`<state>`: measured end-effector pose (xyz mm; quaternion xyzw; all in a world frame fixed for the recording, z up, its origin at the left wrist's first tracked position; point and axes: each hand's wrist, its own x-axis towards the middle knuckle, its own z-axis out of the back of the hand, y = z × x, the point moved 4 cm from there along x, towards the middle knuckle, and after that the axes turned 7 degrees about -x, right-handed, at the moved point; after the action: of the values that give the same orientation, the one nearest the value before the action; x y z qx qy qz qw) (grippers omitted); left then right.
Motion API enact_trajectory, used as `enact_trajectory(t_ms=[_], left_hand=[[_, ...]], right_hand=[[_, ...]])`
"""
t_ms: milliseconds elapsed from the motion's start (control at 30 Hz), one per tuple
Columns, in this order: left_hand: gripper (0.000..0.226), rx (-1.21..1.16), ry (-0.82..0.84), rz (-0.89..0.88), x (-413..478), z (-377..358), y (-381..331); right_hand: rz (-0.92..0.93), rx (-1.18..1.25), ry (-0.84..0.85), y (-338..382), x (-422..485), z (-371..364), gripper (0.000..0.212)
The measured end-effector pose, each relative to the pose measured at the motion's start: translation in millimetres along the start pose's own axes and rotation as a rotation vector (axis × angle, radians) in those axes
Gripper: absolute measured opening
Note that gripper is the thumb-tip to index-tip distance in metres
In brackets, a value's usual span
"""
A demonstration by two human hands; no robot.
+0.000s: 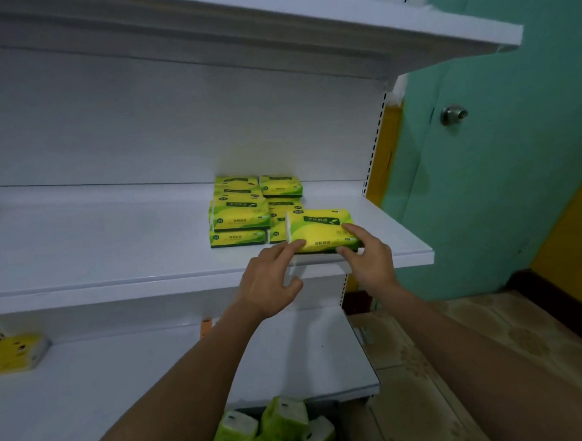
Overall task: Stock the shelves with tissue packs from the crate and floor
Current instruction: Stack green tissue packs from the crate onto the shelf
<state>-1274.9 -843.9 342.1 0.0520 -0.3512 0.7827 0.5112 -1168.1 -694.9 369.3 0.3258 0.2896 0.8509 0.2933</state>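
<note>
Pinches the soft, glossy yellow-green rectangular tissue pack (320,230) with the right hand (369,260), fingers on top and thumb at the front edge. Touches its left corner with the straight-fingered left hand (272,282). Keeps it at the front right of the smooth white metal shelf (116,249).

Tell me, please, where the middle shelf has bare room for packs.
The middle shelf is bare left of the stacked packs. Its right end is crowded: the left hand and right hand are on a pack. The lower shelf is bare right of its lone pack.
</note>
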Motion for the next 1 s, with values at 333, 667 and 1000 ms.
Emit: enact_trajectory(t_ms=[333, 667, 1000], left_hand=[[0.065, 0.113, 0.033, 0.055, 49.6, -0.9, 54.3], [0.067, 0.233, 0.055, 0.208, 29.1, 11.2, 106.1], [0.074, 0.269, 0.008, 0.341, -1.5, 48.0, 132.5]], right_hand=[[-0.017, -0.023, 0.009, -6.7, 102.2, -45.8, 0.045], [-0.044, -0.083, 0.092, -7.4, 156.4, -100.4, 0.044], [-0.084, -0.206, 0.125, 5.0, 164.8, -127.8, 0.054]])
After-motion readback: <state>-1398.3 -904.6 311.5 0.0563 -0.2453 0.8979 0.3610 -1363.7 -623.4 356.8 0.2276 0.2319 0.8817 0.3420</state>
